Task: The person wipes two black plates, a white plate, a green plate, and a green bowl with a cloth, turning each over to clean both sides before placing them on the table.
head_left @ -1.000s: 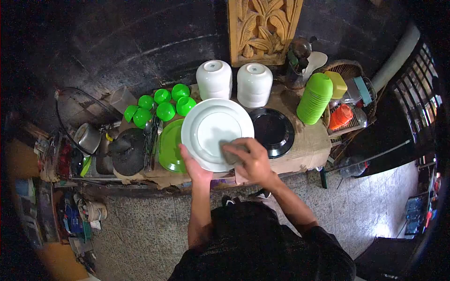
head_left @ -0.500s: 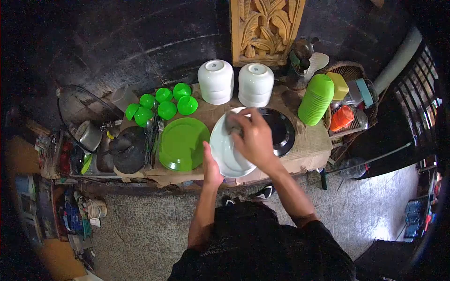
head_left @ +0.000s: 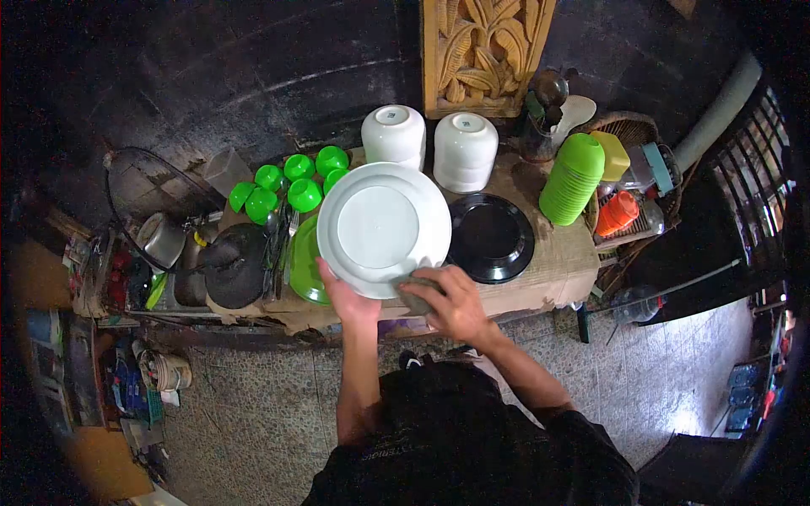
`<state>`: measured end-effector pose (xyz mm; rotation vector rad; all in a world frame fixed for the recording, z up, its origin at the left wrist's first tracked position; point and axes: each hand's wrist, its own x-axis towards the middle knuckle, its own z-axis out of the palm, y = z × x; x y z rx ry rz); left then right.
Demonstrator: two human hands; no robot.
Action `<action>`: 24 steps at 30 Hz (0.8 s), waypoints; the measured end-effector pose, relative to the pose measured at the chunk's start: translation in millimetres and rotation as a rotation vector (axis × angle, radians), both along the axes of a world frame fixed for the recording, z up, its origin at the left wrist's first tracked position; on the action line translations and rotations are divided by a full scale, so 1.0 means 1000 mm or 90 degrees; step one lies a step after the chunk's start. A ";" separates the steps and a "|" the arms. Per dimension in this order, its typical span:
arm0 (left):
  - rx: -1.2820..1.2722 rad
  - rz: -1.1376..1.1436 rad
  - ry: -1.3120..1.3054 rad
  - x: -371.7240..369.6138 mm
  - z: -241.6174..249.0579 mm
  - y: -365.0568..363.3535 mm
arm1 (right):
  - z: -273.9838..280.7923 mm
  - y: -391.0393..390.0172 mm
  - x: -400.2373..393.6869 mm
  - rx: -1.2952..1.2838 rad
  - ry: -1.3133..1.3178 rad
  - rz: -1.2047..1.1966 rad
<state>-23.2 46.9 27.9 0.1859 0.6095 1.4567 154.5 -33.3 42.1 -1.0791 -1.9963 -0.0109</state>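
Note:
A white plate (head_left: pixel 378 226) is held up off the counter, its underside with a foot ring facing me. My left hand (head_left: pixel 353 297) grips its lower left rim, fingers hidden behind it. At the lower right rim, my right hand (head_left: pixel 456 304) presses a grey cloth (head_left: pixel 415 291), mostly covered by the fingers. Partly behind the white plate lies a green plate (head_left: pixel 305 270). A black plate (head_left: pixel 491 239) rests to the right.
Several green cups (head_left: pixel 305 195) stand upside down at the back left, near black-handled cutlery (head_left: pixel 274 253). Stacked white bowls (head_left: pixel 466 152) are behind the plates. On the right stand stacked green cups (head_left: pixel 572 179) and a basket (head_left: pixel 633 131) of containers. A dark pan (head_left: pixel 234 278) lies left.
The white plate has been raised and turned over, from its eating side to its underside. My right hand with the cloth has moved from its inside down to the lower right rim.

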 end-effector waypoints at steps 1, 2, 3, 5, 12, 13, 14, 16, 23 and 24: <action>0.016 -0.020 -0.038 -0.001 -0.002 -0.001 | -0.001 0.001 0.005 0.000 -0.001 -0.001; 0.018 -0.022 -0.039 0.000 -0.003 0.000 | -0.003 0.003 0.009 0.021 0.013 -0.031; 0.026 -0.035 -0.044 0.001 -0.004 0.001 | -0.001 0.005 0.013 0.042 0.028 -0.061; 0.033 -0.053 -0.048 0.002 -0.005 -0.001 | 0.005 0.009 0.021 0.051 0.046 -0.079; 0.023 -0.077 -0.031 0.010 -0.008 -0.009 | 0.021 0.006 0.042 -0.044 0.224 -0.243; 0.016 -0.077 -0.026 0.014 -0.007 -0.010 | 0.016 0.003 0.039 -0.041 0.252 -0.256; 0.016 -0.083 -0.026 0.018 -0.006 -0.009 | 0.011 0.000 0.038 -0.037 0.281 -0.268; 0.003 -0.060 0.000 0.024 -0.004 -0.010 | -0.003 -0.007 0.035 -0.033 0.309 -0.287; -0.041 0.026 0.218 0.072 -0.045 -0.005 | -0.045 -0.025 0.057 -0.045 0.413 -0.352; 0.010 0.017 0.296 0.080 -0.048 -0.006 | -0.048 -0.026 0.064 -0.035 0.435 -0.386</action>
